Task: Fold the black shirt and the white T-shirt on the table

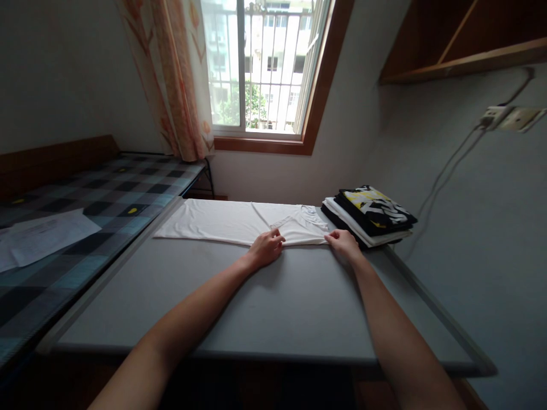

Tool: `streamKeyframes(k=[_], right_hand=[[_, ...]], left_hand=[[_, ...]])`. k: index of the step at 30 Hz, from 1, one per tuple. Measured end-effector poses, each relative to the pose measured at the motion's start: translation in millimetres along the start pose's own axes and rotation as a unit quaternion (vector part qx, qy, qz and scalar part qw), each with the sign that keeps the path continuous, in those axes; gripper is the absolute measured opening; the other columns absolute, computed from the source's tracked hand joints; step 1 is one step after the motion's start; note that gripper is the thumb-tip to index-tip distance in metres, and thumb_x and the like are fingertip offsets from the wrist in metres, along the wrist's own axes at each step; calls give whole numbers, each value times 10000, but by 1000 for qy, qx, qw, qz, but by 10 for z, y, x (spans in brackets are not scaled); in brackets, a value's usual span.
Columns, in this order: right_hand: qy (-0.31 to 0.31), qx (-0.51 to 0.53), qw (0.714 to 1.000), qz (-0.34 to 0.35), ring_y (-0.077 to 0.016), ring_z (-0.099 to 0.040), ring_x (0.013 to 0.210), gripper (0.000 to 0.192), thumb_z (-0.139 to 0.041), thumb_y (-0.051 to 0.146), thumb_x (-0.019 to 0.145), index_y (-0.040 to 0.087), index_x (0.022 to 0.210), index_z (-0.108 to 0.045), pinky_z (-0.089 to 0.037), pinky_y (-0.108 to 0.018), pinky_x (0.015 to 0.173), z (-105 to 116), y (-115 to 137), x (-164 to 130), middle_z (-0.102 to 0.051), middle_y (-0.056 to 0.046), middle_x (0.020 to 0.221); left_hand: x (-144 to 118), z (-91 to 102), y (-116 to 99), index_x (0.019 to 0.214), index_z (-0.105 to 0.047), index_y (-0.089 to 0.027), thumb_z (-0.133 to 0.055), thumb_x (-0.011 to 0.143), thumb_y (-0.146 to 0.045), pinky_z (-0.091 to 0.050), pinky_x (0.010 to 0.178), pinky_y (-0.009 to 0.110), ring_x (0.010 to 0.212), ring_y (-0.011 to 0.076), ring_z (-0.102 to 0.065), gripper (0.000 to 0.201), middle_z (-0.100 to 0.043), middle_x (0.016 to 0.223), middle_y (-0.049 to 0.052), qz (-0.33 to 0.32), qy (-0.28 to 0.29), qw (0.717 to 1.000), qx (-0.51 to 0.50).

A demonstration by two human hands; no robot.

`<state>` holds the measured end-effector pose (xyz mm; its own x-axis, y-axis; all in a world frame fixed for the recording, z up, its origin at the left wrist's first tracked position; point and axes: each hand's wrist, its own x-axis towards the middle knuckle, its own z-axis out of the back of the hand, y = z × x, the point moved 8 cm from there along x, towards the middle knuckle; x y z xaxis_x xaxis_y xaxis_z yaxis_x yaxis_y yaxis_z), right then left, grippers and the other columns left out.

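A white T-shirt (222,221) lies lengthwise across the far part of the grey table (282,302), folded into a long strip. Its ribbed neckline is at the right end, and a sleeve lies folded over near it. My left hand (267,247) is at the shirt's near edge by the sleeve, fingers curled in on the cloth. Between thumb and fingers, my right hand (345,245) pinches the near right corner of the shirt. Just beyond that hand is a stack of folded clothes (370,216), black and white, topped by a yellow, black and white print.
A bed with a checked sheet (141,185) adjoins the table on the left, with papers (51,236) on it. A curtain (179,80) hangs beside the barred window (273,68). Cables (448,165) run down the right wall from a socket (496,117), below a wooden shelf (465,62).
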<state>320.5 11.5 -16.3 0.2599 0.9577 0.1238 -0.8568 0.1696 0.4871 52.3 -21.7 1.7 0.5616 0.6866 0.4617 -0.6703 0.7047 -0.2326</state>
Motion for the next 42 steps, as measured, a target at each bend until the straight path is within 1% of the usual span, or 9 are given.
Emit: streamKeyframes(k=[5,14,18,22,25,27,32,38,42], right_hand=[[-8,-67,997,-31,-296,-622,987,254,-580,419,840,210,841,-725,-413,-345,750,9,-27,-21,-718,-97,963],[19,-80,996,-30,-304,-630,988,256,-565,409,875,215,905,-729,-431,-364,765,8,14,-55,-719,-111,988],[31,-92,995,-33,-310,-631,990,270,-552,418,886,212,919,-723,-437,-373,774,3,28,-66,-716,-119,995],[36,-103,993,-40,-316,-629,1004,275,-542,422,893,209,911,-716,-440,-381,787,-8,30,-68,-711,-119,997],[29,-111,993,-34,-316,-628,1001,282,-534,420,896,205,906,-716,-437,-389,791,-2,39,-63,-708,-126,1004],[21,-111,993,-27,-316,-631,984,283,-539,419,887,202,890,-721,-436,-388,780,8,41,-55,-709,-134,996],[18,-112,993,-21,-312,-641,952,264,-559,412,862,207,862,-726,-438,-379,756,-4,2,-22,-713,-131,961],[10,-111,994,-21,-315,-644,928,254,-581,406,838,205,857,-736,-437,-379,741,-12,-26,-6,-715,-148,973],[13,-127,992,-19,-313,-631,955,275,-563,411,848,200,898,-731,-430,-365,752,10,29,-51,-696,-142,1006]], left_hand=[[-22,-35,-7,1074,-699,-221,-526,879,-165,-504,779,257,838,145,-630,267,-639,1070,53,-9,16,999,-33],[-13,106,459,1008,-678,-206,-434,973,-374,-498,772,291,873,187,-650,298,-686,992,70,176,76,981,-25],[-158,425,1062,1131,-669,-205,-388,981,-299,-462,925,335,1072,220,-620,332,-658,1173,114,239,61,967,72],[-597,920,1914,1354,-559,-204,-366,978,-409,-336,1088,501,1386,319,-381,469,-436,1505,148,346,25,919,189],[-1017,1087,2459,1451,-459,-176,-249,982,-517,-287,1115,535,1450,343,-279,617,-340,1567,155,425,78,883,182],[-1219,1124,2650,1489,-403,-163,-264,963,-551,-271,1135,501,1452,337,-283,668,-313,1578,156,440,116,871,186],[-1426,1175,2659,1499,-388,-140,-293,948,-571,-273,1136,501,1446,365,-288,706,-310,1574,175,436,119,869,200],[-1448,1396,2311,1298,-607,-204,-342,959,-445,-330,1113,427,1353,292,-438,493,-496,1477,86,377,-9,902,210],[-1543,1374,2273,1238,-636,-204,-391,935,-431,-378,1071,400,1249,272,-539,451,-602,1367,84,389,16,903,180]])
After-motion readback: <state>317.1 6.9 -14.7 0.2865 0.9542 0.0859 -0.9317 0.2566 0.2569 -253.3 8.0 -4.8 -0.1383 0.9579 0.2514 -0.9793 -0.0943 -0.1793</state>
